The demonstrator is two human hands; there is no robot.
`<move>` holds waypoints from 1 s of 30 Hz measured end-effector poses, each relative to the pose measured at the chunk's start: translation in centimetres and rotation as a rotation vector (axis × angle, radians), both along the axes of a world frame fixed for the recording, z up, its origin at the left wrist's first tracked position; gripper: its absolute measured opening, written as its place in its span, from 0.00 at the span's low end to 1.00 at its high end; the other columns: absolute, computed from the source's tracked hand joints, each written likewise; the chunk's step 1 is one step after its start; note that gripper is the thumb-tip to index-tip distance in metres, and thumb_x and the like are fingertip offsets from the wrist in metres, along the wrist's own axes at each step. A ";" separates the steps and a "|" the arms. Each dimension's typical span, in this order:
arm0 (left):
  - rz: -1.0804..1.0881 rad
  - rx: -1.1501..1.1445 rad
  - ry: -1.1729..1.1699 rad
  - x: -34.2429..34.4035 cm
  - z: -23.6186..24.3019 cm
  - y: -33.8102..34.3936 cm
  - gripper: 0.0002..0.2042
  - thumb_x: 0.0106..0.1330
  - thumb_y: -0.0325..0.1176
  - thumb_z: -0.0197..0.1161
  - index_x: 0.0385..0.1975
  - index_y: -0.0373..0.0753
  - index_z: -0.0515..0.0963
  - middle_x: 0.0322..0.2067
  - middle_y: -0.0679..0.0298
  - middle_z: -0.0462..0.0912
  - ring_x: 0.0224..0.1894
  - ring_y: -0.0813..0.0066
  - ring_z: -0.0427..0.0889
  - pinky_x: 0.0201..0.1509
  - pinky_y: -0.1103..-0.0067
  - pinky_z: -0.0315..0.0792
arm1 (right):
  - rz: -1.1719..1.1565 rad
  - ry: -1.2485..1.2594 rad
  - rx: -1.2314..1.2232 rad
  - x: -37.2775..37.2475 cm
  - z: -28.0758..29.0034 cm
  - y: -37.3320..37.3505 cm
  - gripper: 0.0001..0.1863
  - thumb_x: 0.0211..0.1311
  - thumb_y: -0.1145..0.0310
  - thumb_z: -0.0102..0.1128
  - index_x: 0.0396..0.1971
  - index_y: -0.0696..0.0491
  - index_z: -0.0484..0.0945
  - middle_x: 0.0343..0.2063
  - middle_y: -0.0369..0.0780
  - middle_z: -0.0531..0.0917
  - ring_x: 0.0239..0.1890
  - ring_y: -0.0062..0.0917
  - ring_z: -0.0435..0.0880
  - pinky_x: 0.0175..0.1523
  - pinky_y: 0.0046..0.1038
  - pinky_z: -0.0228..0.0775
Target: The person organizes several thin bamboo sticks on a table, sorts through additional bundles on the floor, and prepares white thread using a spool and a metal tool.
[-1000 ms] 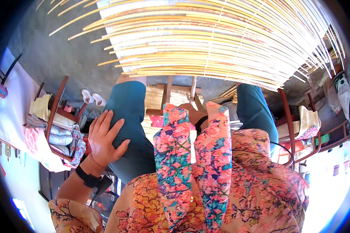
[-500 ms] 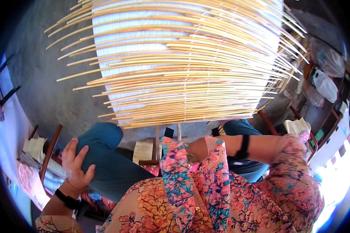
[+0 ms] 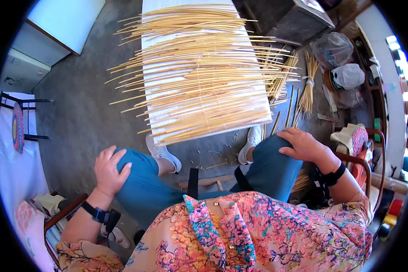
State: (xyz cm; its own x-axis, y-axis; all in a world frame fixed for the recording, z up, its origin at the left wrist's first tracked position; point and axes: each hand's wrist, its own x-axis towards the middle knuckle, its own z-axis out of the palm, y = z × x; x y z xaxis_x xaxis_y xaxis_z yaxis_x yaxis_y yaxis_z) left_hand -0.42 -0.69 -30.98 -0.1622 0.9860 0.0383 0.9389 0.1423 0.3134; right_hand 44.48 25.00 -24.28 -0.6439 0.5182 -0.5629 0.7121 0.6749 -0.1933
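Observation:
My left hand rests on my left knee, fingers spread over the blue-green trouser leg, holding nothing. On my right knee lies my right hand, its fingers stretched out and likewise holding nothing. Ahead of my knees stands a low white table. Many thin straw-coloured sticks lie crosswise on it in a mat, overhanging both sides. Fine pale threads run across the sticks near the middle. Neither hand touches the mat.
Right of the table, a tied bundle of sticks and loose sticks are on the grey floor. Plastic bags lie farther right. A wooden-armed chair is by my right arm; a black-legged stool stands at left.
My right hand has moved from in front of my chest out to my right knee. The left hand stays on the left knee. The view now shows the whole stick mat and more floor.

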 end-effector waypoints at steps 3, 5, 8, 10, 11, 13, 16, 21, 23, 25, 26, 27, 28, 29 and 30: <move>0.057 0.058 0.062 3.2 2.1 -2.9 0.17 0.49 0.40 0.62 0.38 0.40 0.78 0.41 0.55 0.75 0.45 0.58 0.72 0.46 0.69 0.66 | -0.021 0.393 0.331 3.7 -1.3 -6.5 0.26 0.51 0.56 0.58 0.49 0.53 0.70 0.48 0.50 0.70 0.51 0.46 0.67 0.56 0.40 0.59; 0.063 0.090 0.118 5.5 4.4 -5.0 0.17 0.48 0.40 0.62 0.38 0.40 0.78 0.41 0.55 0.75 0.45 0.58 0.72 0.46 0.69 0.66 | -0.098 0.411 0.438 5.6 -0.4 -9.5 0.25 0.50 0.54 0.59 0.47 0.52 0.72 0.46 0.48 0.72 0.51 0.43 0.68 0.54 0.40 0.61; 0.063 0.147 0.171 6.3 5.3 -5.8 0.18 0.48 0.41 0.62 0.39 0.41 0.78 0.42 0.56 0.75 0.46 0.59 0.71 0.47 0.68 0.65 | -0.179 0.416 0.516 6.3 -0.7 -10.2 0.25 0.48 0.53 0.60 0.44 0.51 0.74 0.44 0.46 0.73 0.49 0.41 0.69 0.52 0.39 0.62; 0.044 0.168 0.205 6.8 4.8 -6.6 0.18 0.48 0.41 0.63 0.39 0.41 0.78 0.42 0.56 0.75 0.47 0.59 0.71 0.47 0.67 0.65 | -0.202 0.436 0.514 7.4 -1.0 -10.7 0.24 0.48 0.53 0.61 0.43 0.51 0.75 0.43 0.46 0.74 0.49 0.41 0.70 0.52 0.39 0.62; 0.032 0.182 0.230 6.7 4.6 -6.7 0.19 0.47 0.42 0.63 0.39 0.41 0.77 0.42 0.56 0.74 0.47 0.60 0.71 0.48 0.66 0.65 | -0.211 0.344 0.466 7.3 -0.2 -10.7 0.24 0.48 0.53 0.61 0.43 0.52 0.75 0.42 0.46 0.75 0.48 0.41 0.71 0.51 0.39 0.63; 0.055 0.050 0.159 6.6 4.1 -6.2 0.20 0.48 0.43 0.63 0.40 0.41 0.77 0.42 0.55 0.74 0.48 0.59 0.70 0.49 0.66 0.65 | -0.236 0.134 0.346 7.1 1.7 -9.8 0.23 0.48 0.53 0.61 0.42 0.52 0.76 0.40 0.47 0.77 0.46 0.41 0.73 0.50 0.38 0.65; 0.010 -0.332 0.021 4.5 4.6 -3.4 0.22 0.50 0.47 0.61 0.43 0.42 0.76 0.44 0.55 0.74 0.50 0.57 0.70 0.52 0.65 0.64 | -0.386 0.596 0.057 3.6 6.3 -7.4 0.18 0.53 0.62 0.60 0.40 0.58 0.77 0.34 0.43 0.81 0.37 0.26 0.79 0.44 0.26 0.70; -0.219 -0.239 0.070 4.2 6.4 4.8 0.28 0.55 0.47 0.58 0.52 0.36 0.69 0.51 0.51 0.70 0.55 0.55 0.67 0.56 0.67 0.64 | -0.498 1.117 -0.229 -5.1 11.6 -4.0 0.18 0.62 0.61 0.53 0.45 0.59 0.74 0.36 0.39 0.79 0.41 0.22 0.79 0.46 0.22 0.70; -0.324 0.052 -0.066 4.9 4.8 9.9 0.25 0.58 0.45 0.57 0.52 0.36 0.69 0.51 0.50 0.70 0.54 0.55 0.68 0.56 0.69 0.64 | -0.648 1.363 -0.378 -7.5 11.1 -2.6 0.18 0.61 0.61 0.55 0.44 0.60 0.73 0.34 0.40 0.79 0.38 0.24 0.79 0.43 0.23 0.72; -0.301 -0.021 -0.132 7.8 3.8 16.5 0.26 0.61 0.44 0.55 0.56 0.36 0.65 0.58 0.48 0.63 0.63 0.55 0.57 0.65 0.71 0.54 | -0.802 1.451 -0.489 -7.9 7.7 1.6 0.17 0.60 0.63 0.56 0.41 0.61 0.73 0.30 0.40 0.79 0.35 0.26 0.80 0.39 0.24 0.73; -0.261 -0.013 -0.060 9.0 2.4 19.5 0.26 0.61 0.44 0.54 0.57 0.36 0.64 0.59 0.47 0.61 0.63 0.53 0.56 0.65 0.70 0.53 | -0.879 1.443 -0.537 -8.1 5.5 3.7 0.17 0.60 0.63 0.56 0.40 0.62 0.73 0.30 0.41 0.78 0.34 0.26 0.80 0.38 0.24 0.73; -0.224 0.001 0.006 9.5 0.4 21.9 0.27 0.62 0.45 0.53 0.58 0.36 0.62 0.59 0.46 0.59 0.63 0.52 0.56 0.65 0.70 0.53 | -0.937 1.363 -0.567 -8.8 3.1 4.8 0.16 0.59 0.62 0.56 0.40 0.60 0.75 0.32 0.42 0.80 0.35 0.26 0.81 0.42 0.24 0.74; -0.219 0.004 0.032 10.1 -1.3 23.8 0.27 0.62 0.45 0.53 0.58 0.36 0.61 0.60 0.46 0.58 0.64 0.51 0.55 0.65 0.68 0.52 | -0.894 1.262 -0.612 -9.2 0.6 5.4 0.16 0.59 0.62 0.57 0.39 0.59 0.75 0.30 0.41 0.80 0.34 0.24 0.80 0.39 0.24 0.73; -0.203 0.002 0.062 10.3 -2.9 25.0 0.28 0.63 0.46 0.52 0.59 0.36 0.60 0.61 0.45 0.56 0.64 0.50 0.54 0.65 0.67 0.51 | -0.858 1.156 -0.638 -10.3 -0.8 4.9 0.15 0.58 0.62 0.57 0.38 0.60 0.75 0.29 0.39 0.79 0.32 0.22 0.80 0.37 0.23 0.73; -0.194 0.003 0.088 10.6 -4.4 26.4 0.28 0.63 0.46 0.51 0.60 0.36 0.59 0.61 0.45 0.55 0.64 0.49 0.53 0.65 0.66 0.51 | -0.819 1.065 -0.671 -11.0 -2.0 4.5 0.14 0.58 0.63 0.56 0.36 0.60 0.75 0.28 0.38 0.79 0.30 0.21 0.79 0.36 0.21 0.72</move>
